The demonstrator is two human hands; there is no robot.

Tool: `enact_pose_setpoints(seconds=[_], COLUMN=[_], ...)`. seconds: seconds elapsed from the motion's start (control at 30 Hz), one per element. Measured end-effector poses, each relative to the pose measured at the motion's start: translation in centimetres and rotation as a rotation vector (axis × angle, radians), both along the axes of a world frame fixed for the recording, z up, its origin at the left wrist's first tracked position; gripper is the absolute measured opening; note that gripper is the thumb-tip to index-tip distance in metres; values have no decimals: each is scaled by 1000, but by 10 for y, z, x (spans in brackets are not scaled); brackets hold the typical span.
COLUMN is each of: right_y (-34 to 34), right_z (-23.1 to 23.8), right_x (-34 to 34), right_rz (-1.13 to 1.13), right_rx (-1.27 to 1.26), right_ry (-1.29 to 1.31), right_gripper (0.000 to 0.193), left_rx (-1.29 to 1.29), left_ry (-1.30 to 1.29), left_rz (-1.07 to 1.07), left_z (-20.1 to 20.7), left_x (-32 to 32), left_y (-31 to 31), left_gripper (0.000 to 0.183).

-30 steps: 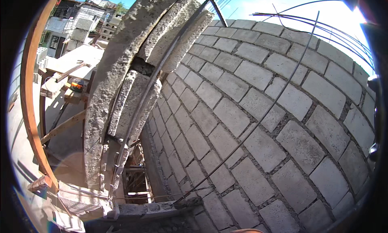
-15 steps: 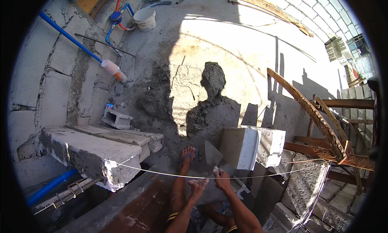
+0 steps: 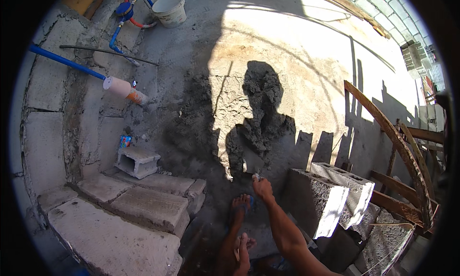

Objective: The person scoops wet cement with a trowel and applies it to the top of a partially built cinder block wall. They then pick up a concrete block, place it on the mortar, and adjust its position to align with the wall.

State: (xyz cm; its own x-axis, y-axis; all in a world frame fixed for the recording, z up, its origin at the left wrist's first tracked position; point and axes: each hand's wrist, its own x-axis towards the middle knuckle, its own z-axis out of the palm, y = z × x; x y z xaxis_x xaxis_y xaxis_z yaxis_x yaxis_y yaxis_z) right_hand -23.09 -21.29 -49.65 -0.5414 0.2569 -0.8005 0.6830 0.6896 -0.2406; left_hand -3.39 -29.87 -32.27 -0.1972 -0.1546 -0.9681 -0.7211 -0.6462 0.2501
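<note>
My right hand (image 3: pixel 262 187) grips the handle of a trowel (image 3: pixel 252 162). Its blade points away from me and meets the near edge of a heap of wet grey mortar (image 3: pixel 262 113) on the ground. Part of the blade blends into the shadowed mortar. Closer to my body, my left hand (image 3: pixel 243 247) hovers beside my leg, fingers loosely extended and nothing visible in it. Between the two hands, to the left, is my foot (image 3: pixel 242 202) in a blue sandal.
A low block wall (image 3: pixel 120 233) stands at left, a small hollow block piece (image 3: pixel 137 162) behind it. Stacked concrete blocks (image 3: pixel 314 199) rise at right, near a curved wooden plank (image 3: pixel 390 132). Farther off are a white bucket (image 3: pixel 169 11) and a blue pipe (image 3: pixel 72 63).
My right hand has reached forward with the trowel, bringing its blade to the mortar. My left hand has drawn back toward my body. The whole view has shifted, and the string drops mostly from sight.
</note>
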Motion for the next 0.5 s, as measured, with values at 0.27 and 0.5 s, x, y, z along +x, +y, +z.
enact_pose_setpoints(seconds=[0.27,0.5], right_y=[36,-26], right_z=[-27,-94], right_x=[155,9], right_rz=[-312,-359], right_rx=[-37,-380], right_ry=[202,262], right_gripper=[49,46], left_rx=[-12,-122], left_ry=[25,-50], left_rz=[1,-25], left_z=[-4,8], left_x=[-26,-40], left_y=[-13,-19], left_gripper=[23,27])
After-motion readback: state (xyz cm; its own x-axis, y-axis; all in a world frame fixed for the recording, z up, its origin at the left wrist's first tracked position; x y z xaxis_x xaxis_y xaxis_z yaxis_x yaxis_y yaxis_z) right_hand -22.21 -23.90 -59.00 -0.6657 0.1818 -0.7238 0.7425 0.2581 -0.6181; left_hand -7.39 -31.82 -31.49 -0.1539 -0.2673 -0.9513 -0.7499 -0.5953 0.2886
